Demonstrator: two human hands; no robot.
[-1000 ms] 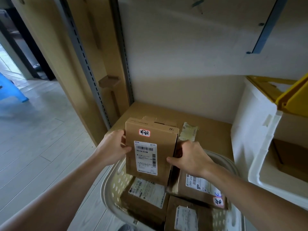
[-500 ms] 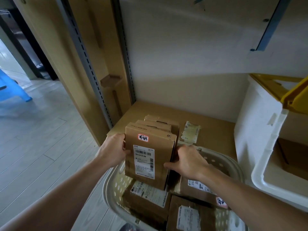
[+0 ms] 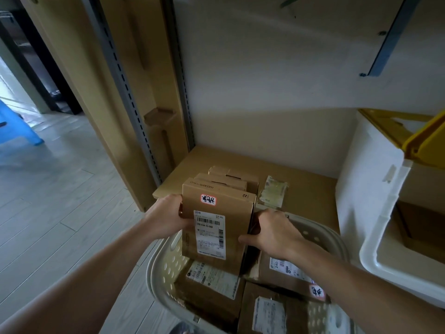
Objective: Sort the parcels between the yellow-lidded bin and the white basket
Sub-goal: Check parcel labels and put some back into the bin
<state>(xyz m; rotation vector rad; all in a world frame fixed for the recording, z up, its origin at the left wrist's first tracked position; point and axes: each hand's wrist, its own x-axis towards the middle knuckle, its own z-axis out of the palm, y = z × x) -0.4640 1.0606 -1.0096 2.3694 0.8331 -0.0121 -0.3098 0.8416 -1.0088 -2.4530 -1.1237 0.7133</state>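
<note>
You held a flat brown parcel point(image 3: 218, 227) upright over the far left part of the white basket point(image 3: 320, 233), one hand on each long edge. Your left hand point(image 3: 166, 219) gripped its left edge, fingers wrapped behind it and the thumb on the front near the shipping label point(image 3: 209, 233). Your right hand point(image 3: 272, 231) clamped the right edge, thumb pressed on the front face and fingers curled around the side. A small red-bordered sticker point(image 3: 208, 200) with handwriting sat above the label on the parcel's face, and printed lettering ran along its top edge.

Just behind it, two more brown boxes point(image 3: 231, 179) stood on edge on the wooden shelf point(image 3: 301, 174), one behind the other; whether your parcel touched the nearer one cannot be told. A crumpled clear packet point(image 3: 274, 192) lay on the shelf to their right.

The basket below your hands held several labelled parcels lying flat: one point(image 3: 212, 278) under the held parcel, one point(image 3: 286, 271) beneath your right wrist with a second red-bordered sticker point(image 3: 317, 291), and another point(image 3: 267, 309) at the near edge.

The yellow-lidded bin point(image 3: 366, 189) stood to the right, its lid point(image 3: 426, 138) raised, with a brown box point(image 3: 421, 222) visible inside.
</note>
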